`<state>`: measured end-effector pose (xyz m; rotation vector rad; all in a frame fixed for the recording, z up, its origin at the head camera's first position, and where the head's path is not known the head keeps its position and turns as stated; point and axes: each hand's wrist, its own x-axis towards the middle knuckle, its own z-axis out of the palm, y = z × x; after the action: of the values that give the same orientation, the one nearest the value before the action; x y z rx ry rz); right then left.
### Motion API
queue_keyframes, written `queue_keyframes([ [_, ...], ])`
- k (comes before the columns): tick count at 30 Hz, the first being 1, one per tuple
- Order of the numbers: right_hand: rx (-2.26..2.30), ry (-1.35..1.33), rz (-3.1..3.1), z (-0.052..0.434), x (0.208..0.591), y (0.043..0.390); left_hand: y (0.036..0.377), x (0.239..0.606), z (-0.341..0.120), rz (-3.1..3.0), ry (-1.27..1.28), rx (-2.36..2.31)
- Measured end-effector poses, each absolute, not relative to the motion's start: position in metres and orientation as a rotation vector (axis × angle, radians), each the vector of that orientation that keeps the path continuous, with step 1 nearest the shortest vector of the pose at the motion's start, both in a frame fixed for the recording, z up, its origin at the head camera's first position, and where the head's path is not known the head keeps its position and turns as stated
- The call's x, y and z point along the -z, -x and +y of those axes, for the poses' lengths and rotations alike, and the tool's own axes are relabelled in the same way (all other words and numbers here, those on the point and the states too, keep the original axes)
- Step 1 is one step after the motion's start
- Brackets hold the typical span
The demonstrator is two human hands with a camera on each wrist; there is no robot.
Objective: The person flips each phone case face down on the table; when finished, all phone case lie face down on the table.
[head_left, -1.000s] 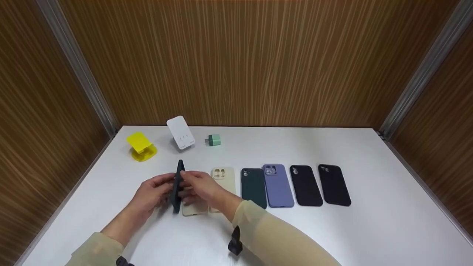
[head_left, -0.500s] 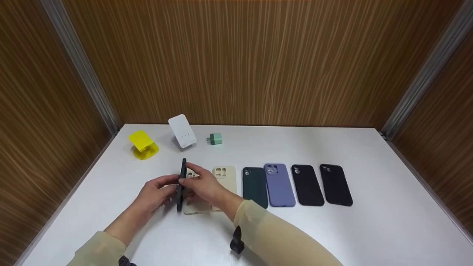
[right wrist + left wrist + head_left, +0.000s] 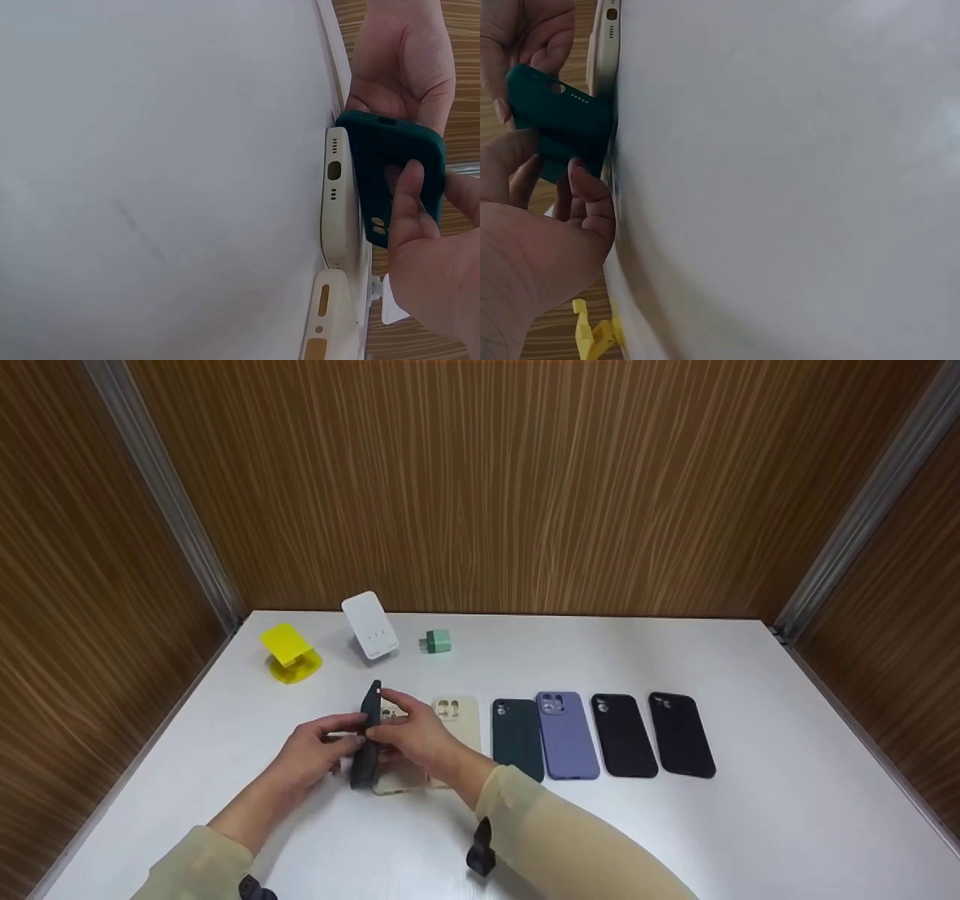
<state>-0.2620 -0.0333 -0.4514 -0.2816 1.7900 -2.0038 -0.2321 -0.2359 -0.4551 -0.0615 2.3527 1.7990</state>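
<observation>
Both hands hold a dark teal phone case on its edge just above the white table. My left hand grips it from the left, my right hand from the right with fingers over its top. In the left wrist view the case sits between thumb and curled fingers. The right wrist view shows the case pinched by my right thumb, with the left hand behind it. Under the hands lie two cream cases.
A row of cases lies to the right: dark green, lilac, and two black ones. At the back left stand a yellow stand, a white stand and a small green charger. Wood-grain walls enclose the table.
The dark case has tilted from nearly upright on edge to leaning with its lower end to the left; both hands stayed on it and shifted slightly.
</observation>
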Motion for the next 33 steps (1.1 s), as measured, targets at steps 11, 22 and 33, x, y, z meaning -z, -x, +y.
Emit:
queue_keyframes([
  [11,2.088,0.174,1.680,-0.039,0.449,0.262,0.244,0.451,-0.253,2.441,0.142,-1.711],
  [22,1.915,0.264,1.882,-0.040,0.452,0.261,0.247,0.454,-0.261,2.457,0.215,-1.680],
  [33,1.761,0.367,2.066,-0.040,0.454,0.262,0.243,0.460,-0.267,2.461,0.210,-1.689],
])
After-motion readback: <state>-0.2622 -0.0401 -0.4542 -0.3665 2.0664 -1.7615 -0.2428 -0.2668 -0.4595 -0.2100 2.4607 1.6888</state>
